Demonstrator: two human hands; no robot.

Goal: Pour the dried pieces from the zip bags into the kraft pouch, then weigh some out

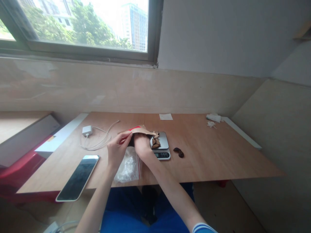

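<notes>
My left hand [119,145] pinches the near rim of a brown paper bag [142,130] with a red patch on it. My right hand [142,144] reaches into the bag's mouth up to the wrist, so its fingers are hidden. Just right of the bag is a digital kitchen scale [164,141] with a silver plate and a dark display strip. Brown and pale dried pieces [155,143], which look like mushroom slices, lie on its plate. Below my hands rests a clear zip bag [127,166] with a red seal line.
Dark brown pieces [179,152] lie right of the scale. A phone [79,178] sits at the table's front left, overhanging the edge. Behind it are a white charger [87,130] and its looped cable. White paper [166,116] and crumpled white plastic [213,117] lie farther back.
</notes>
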